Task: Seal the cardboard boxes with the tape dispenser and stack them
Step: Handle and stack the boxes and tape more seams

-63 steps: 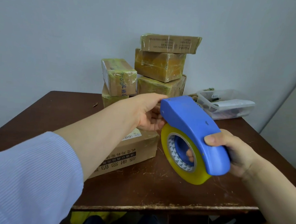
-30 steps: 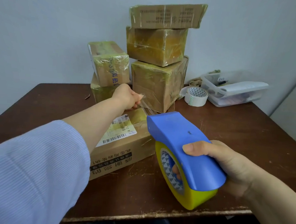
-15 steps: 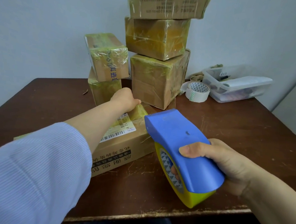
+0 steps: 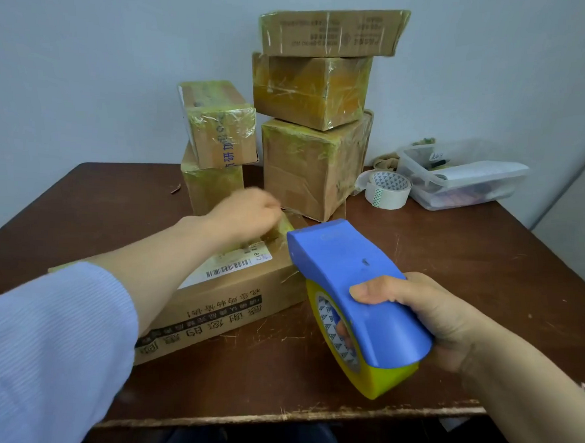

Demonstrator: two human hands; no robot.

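Two seconds earlier the left hand (image 4: 247,215) had been at the nose of the tape dispenser (image 4: 358,294); since then it had reached away to the far end of the flat box (image 4: 231,299) and in the last half second dropped a little lower onto it. The dispenser had barely shifted over that half second.

Left hand: blurred, knuckles up, fingers tucked down against the far top edge of the box. Could not tell whether it pinched a tape end or only pressed.

Right hand (image 4: 425,318): wrapped tight round the blue dispenser's handle, thumb on top, fingertips through the core of its yellow roll (image 4: 377,380). Dispenser held above the tabletop (image 4: 470,266), its nose just beside the box's right corner.

Flat box lay on the tabletop, label up. Behind it, against the wall, a stack of three boxes (image 4: 318,120) and a stack of two boxes (image 4: 217,148), all taped. Right of them a loose tape roll (image 4: 387,189) and a plastic tub (image 4: 458,183).
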